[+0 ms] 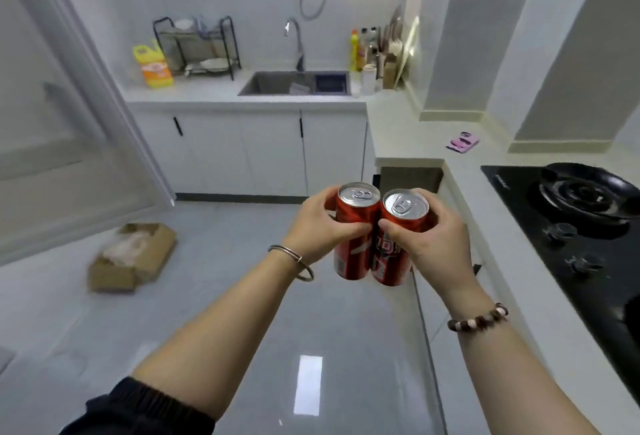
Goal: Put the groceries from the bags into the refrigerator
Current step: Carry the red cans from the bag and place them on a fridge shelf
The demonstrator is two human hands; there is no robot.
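Currently our left hand [313, 228] grips the left can [353, 244] and our right hand [434, 244] grips the right can [394, 254]; we note both red cans touching, side by side, above the floor [242, 261].

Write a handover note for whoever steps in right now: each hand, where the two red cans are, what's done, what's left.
Left hand: grips the left can, top up.
Right hand: grips the right can, top up, its side touching the other can.
Both cans are in the air over the floor.
Done: two cans in hand. No bags in view.
Left: carry them to the white door at far left, blurred and probably the refrigerator's, and shelve them.
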